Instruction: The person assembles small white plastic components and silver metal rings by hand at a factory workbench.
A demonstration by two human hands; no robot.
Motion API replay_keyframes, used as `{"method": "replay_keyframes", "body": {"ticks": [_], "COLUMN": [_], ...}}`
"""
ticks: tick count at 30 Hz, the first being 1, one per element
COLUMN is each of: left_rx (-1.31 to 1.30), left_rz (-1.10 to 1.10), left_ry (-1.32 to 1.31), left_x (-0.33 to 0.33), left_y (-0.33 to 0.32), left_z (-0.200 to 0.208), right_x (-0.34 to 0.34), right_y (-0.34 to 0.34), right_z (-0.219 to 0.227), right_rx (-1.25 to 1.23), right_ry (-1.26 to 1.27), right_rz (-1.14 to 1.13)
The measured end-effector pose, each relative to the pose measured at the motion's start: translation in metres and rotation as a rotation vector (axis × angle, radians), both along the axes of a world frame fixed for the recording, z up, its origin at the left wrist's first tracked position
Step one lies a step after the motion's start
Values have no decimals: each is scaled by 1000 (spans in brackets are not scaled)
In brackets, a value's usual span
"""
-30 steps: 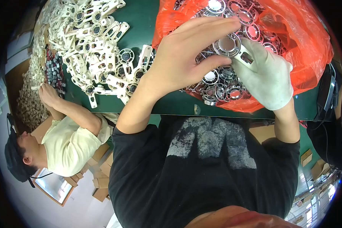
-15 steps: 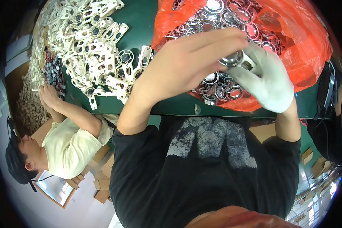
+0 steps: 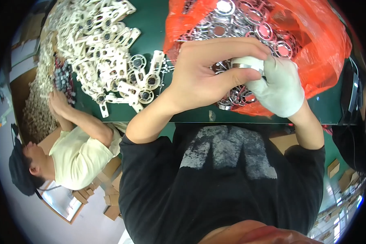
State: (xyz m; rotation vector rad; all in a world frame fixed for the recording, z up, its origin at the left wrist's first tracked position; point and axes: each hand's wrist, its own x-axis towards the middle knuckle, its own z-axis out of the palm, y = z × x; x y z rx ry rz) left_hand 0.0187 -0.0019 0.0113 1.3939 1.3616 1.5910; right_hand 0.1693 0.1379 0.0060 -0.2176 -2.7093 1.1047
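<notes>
Over the near side of a red plastic bag, my bare left hand (image 3: 209, 73) pinches a round part with a shiny metal rim (image 3: 248, 66) between its thumb and fingers. White shows on top of this part. My right hand (image 3: 275, 87), in a pale glove, meets it from the other side, its fingers closed on the part's right edge. The glove and fingers hide how much of the part lies between the hands. Beneath and behind them, the red bag (image 3: 327, 53) holds many chrome ring-shaped parts (image 3: 254, 14).
A heap of white plastic arms with round ends (image 3: 103, 53) covers the left of the green table (image 3: 150, 16). Beyond it, a co-worker's hands (image 3: 59, 103) are near small white pieces (image 3: 38, 116). Black cables (image 3: 349, 87) hang at the right.
The round part has turned, so its metal rim now faces me with white above it. My gloved right hand has shifted slightly left, and my left thumb has come onto the rim.
</notes>
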Motion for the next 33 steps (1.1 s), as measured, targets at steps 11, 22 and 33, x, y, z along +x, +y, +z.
{"method": "replay_keyframes", "body": {"ticks": [11, 22, 33], "left_rx": [-193, -924, -19], "left_rz": [688, 771, 296], "left_ry": [-118, 990, -20], "left_x": [-209, -223, -37], "left_y": [-36, -9, -2], "left_z": [39, 0, 48], "right_x": [-4, -5, -14], "right_y": [-6, -5, 0], "right_z": [8, 13, 6], "right_rx": [-188, -168, 158], "right_ry": [-59, -131, 428], "right_rz": [-33, -83, -169]}}
